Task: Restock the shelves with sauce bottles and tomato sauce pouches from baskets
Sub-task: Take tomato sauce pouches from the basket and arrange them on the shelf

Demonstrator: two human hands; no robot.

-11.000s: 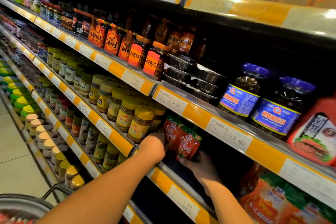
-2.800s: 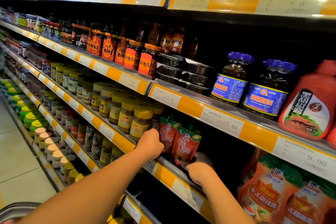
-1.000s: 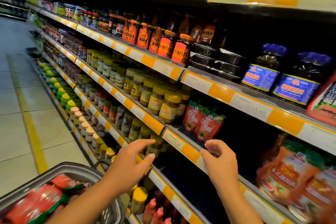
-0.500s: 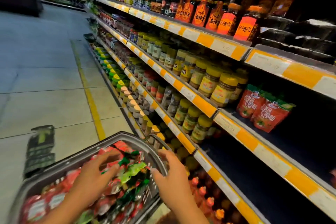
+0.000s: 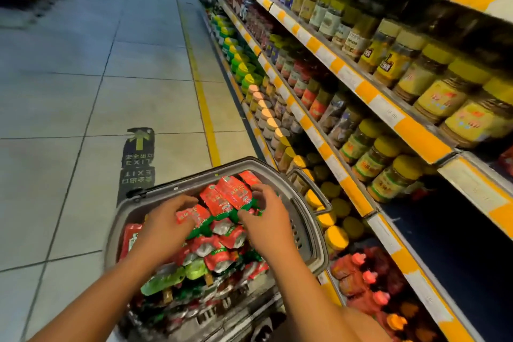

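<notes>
In the head view we are now looking down into the grey basket (image 5: 308,233) at the lower centre of the frame; a second ago we were facing the shelf with both hands raised and empty in front of the two standing pouches. So the last pair is placed, we judge, and we are going back for more stock.

Our left hand (image 5: 163,226) is reaching in from the lower left, its fingers curling over a red-and-green tomato sauce pouch (image 5: 194,216) on top of the heap. Our right hand (image 5: 266,219) is coming in beside it, fingers bent around the edge of the raised pouches (image 5: 231,194) at the far end of the basket. Whether either grip is fully closed we cannot tell; the fingertips are hidden among the packs. The hands are lying close together, not touching.

The raised pouches are lying flat-ish and tilted, their long axis running from the frame's centre toward the upper right, green ends toward us.

The dark open shelf bay (image 5: 455,247) is waiting at the right edge of the frame.
</notes>
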